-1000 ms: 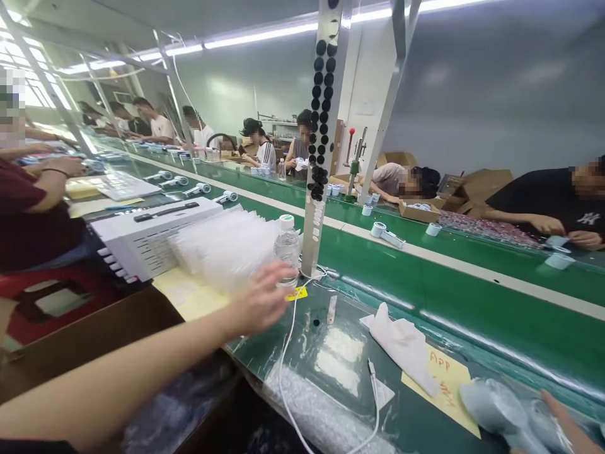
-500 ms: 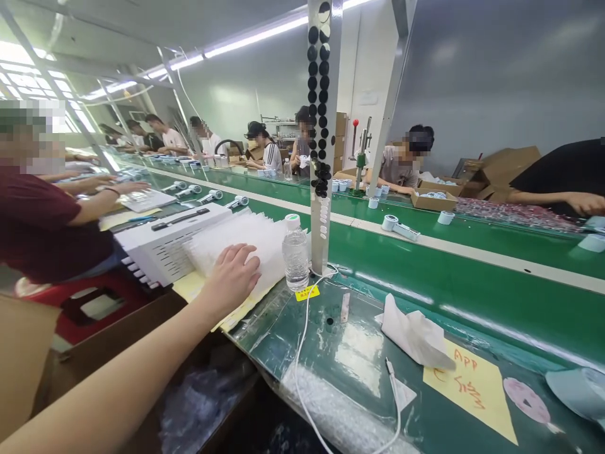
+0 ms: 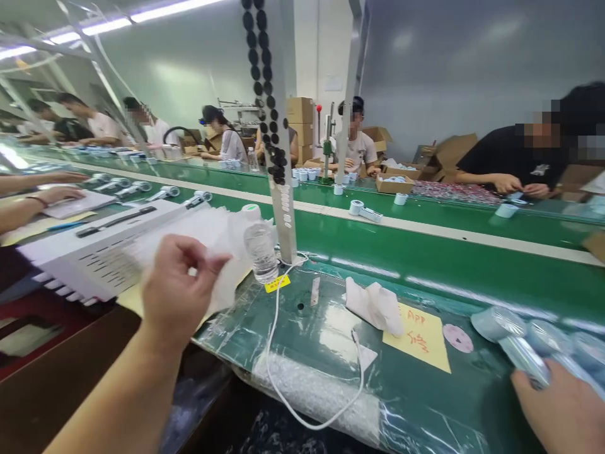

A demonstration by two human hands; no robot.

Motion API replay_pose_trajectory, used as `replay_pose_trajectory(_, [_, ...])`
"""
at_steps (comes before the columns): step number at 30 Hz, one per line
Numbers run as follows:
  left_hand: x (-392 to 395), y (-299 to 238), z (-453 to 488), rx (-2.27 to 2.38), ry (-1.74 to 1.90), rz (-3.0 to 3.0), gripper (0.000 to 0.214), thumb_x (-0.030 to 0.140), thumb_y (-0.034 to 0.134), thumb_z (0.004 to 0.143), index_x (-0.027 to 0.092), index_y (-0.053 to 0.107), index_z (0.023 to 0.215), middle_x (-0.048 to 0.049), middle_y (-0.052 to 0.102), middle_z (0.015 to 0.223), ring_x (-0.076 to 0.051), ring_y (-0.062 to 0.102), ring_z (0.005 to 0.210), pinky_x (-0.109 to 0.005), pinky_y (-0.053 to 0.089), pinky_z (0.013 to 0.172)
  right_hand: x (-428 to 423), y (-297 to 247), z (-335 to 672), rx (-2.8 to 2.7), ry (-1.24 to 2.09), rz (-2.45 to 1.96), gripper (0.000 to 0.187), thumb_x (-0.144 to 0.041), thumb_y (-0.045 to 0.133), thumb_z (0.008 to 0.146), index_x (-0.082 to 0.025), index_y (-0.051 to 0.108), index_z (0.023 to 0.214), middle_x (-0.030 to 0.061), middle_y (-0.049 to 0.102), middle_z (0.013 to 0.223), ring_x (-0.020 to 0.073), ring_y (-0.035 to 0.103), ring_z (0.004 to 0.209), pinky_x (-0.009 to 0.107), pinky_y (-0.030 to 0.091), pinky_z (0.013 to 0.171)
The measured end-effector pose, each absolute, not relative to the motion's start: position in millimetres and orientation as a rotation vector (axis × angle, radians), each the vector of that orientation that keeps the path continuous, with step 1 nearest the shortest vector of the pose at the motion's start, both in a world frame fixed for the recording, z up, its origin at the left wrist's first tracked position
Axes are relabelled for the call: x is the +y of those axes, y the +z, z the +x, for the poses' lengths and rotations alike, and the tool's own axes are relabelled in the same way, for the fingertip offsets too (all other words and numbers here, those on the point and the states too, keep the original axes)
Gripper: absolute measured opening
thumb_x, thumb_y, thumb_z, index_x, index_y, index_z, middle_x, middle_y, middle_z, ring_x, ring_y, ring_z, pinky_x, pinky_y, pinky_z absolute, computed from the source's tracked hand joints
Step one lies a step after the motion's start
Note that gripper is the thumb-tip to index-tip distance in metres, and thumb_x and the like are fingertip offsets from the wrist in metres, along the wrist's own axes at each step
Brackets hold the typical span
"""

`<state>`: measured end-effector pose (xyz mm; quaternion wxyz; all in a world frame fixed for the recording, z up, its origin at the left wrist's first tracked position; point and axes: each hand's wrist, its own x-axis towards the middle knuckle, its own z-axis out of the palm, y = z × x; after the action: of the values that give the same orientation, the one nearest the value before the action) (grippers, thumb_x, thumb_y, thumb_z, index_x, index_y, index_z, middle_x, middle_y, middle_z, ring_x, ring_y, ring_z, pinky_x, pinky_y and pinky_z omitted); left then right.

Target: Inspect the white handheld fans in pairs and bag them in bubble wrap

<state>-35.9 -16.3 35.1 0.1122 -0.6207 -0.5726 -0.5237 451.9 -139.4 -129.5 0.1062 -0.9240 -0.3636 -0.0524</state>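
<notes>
My left hand (image 3: 177,287) pinches a thin clear plastic bag (image 3: 222,252) between thumb and fingers, lifted off the stack of clear bags (image 3: 189,230) lying beside a white box (image 3: 80,249). My right hand (image 3: 562,410) is at the lower right corner, closed around a pale blue device wrapped in clear film (image 3: 524,343) that lies on the green bench (image 3: 425,403). Its fingertips are partly hidden under the device.
A water bottle (image 3: 259,246) stands by a metal post with black dots (image 3: 274,126). A white cable (image 3: 283,372), a white cloth (image 3: 373,302), a yellow note (image 3: 418,334) and bubble wrap (image 3: 312,397) lie in front. Beyond runs a green conveyor (image 3: 449,252), with other people seated along it.
My left hand went from resting flat on the bag stack to pinching one bag and lifting it. My right hand and the wrapped device came back into view as my head turned right.
</notes>
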Motion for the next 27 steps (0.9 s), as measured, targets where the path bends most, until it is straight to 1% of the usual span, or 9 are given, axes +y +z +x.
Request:
replay_pose_trajectory(2, [-16,11,6,-1.584,-1.562,-2.23,0.031,0.048,0.063,0.079,0.023,0.046,0.074,0.0047,0.05,0.062,-0.013,0.048,0.054,-0.024,0.038,0.054,-137,-115,438,-1.103,-0.203,-2.754,0.032,-0.038,0.037,0.089,-0.019,0.062,0.098,0.02,0.065,0.085,0.037,0.064,0.08,0.043,0.047,0.063])
replay_pose_trajectory(6, [-9,-42,88,-1.577,-0.767,-3.299,0.009,0.027,0.056,0.083,0.022,0.054,0.09,0.0015,0.061,0.073,-0.017,0.055,0.066,-0.027,0.039,0.063,-134,-103,424,-1.125,-0.256,-2.698,0.031,-0.03,0.039,0.088,-0.013,0.064,0.095,0.0203,0.065,0.085,0.0378,0.064,0.081,0.043,0.046,0.064])
replay_pose_trajectory(9, [-3,-67,115,-1.47,-0.547,-3.557,0.017,0.018,0.05,0.083,0.021,0.057,0.099,0.0022,0.061,0.071,-0.017,0.055,0.066,-0.027,0.038,0.063,-135,-104,427,-1.116,-0.292,-2.627,0.032,-0.03,0.04,0.089,-0.011,0.065,0.094,0.0211,0.065,0.084,0.0391,0.063,0.081,0.044,0.046,0.064])
replay_pose_trajectory(12, [2,-77,114,-1.486,-0.568,-3.614,0.016,0.021,0.046,0.087,0.02,0.056,0.099,0.0029,0.058,0.068,-0.016,0.053,0.063,-0.026,0.037,0.062,-136,-107,431,-1.13,-0.299,-2.577,0.035,-0.032,0.04,0.089,-0.01,0.065,0.1,0.0216,0.065,0.089,0.0392,0.062,0.086,0.045,0.046,0.066])
replay_pose_trajectory(17, [2,-80,107,-1.53,-0.647,-3.664,0.011,0.022,0.049,0.086,0.02,0.057,0.092,0.0033,0.057,0.068,-0.015,0.051,0.063,-0.026,0.036,0.062,-136,-110,396,-1.296,-0.19,-2.302,0.04,-0.047,0.046,0.09,-0.015,0.063,0.107,0.0149,0.067,0.098,0.0325,0.064,0.093,0.04,0.052,0.073])
replay_pose_trajectory(20, [1,-81,110,-1.546,-0.717,-3.701,0.02,0.021,0.05,0.085,0.022,0.057,0.103,0.0035,0.059,0.071,-0.016,0.053,0.066,-0.027,0.037,0.064,-138,-113,347,-1.41,-0.082,-1.933,0.042,-0.05,0.046,0.093,-0.017,0.06,0.115,0.0134,0.068,0.109,0.0297,0.065,0.099,0.039,0.053,0.081])
replay_pose_trajectory(22, [1,-82,111,-1.539,-0.799,-3.723,0.027,0.023,0.052,0.084,0.022,0.053,0.111,0.0016,0.063,0.082,-0.016,0.057,0.075,-0.027,0.041,0.069,-138,-112,316,-1.508,0.033,-1.771,0.04,-0.049,0.047,0.094,-0.02,0.06,0.118,0.0111,0.07,0.11,0.0267,0.068,0.096,0.036,0.055,0.08])
replay_pose_trajectory(25, [5,-84,110,-1.744,-1.228,-3.742,0.035,0.029,0.061,0.079,0.022,0.05,0.111,-0.0023,0.065,0.096,-0.017,0.06,0.085,-0.028,0.045,0.074,-133,-108,287,-1.649,0.215,-1.68,0.036,-0.044,0.049,0.094,-0.02,0.063,0.117,0.0094,0.073,0.11,0.0257,0.071,0.094,0.033,0.057,0.076])
replay_pose_trajectory(27, [9,-87,109,-2.052,-1.627,-3.62,0.038,0.033,0.061,0.077,0.023,0.046,0.11,0.0001,0.061,0.085,-0.015,0.057,0.072,-0.026,0.044,0.065,-128,-104,282,-1.661,0.295,-1.692,0.034,-0.042,0.05,0.093,-0.02,0.065,0.115,0.0084,0.075,0.108,0.0257,0.072,0.091,0.033,0.058,0.074])
